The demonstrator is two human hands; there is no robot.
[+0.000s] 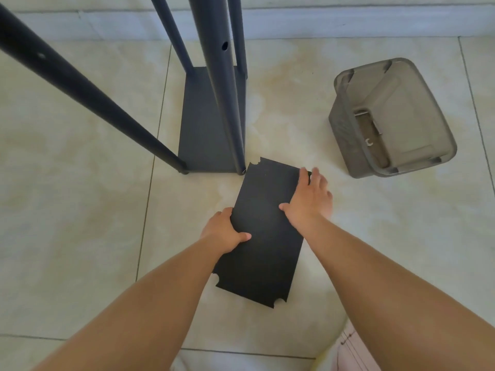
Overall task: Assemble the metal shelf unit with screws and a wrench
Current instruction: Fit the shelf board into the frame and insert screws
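Head view, shelf panel [263, 228] gripped between hands [225, 231]

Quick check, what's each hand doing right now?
Left hand: grips the near left edge of the black shelf panel.
Right hand: holds the panel's far right edge, thumb on top.

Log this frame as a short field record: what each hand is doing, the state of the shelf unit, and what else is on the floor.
left hand: grips the left edge of the loose shelf panel, thumb on top
right hand: holds the panel's right edge, nearer its far end
loose shelf panel: black, notched corners, beside the frame, not yet fitted
shelf frame: bottom shelf in place with four upright poles; pole shows an empty screw hole
bin: grey plastic, to the right on the tiled floor, small metal parts inside
wrench: cannot be identified
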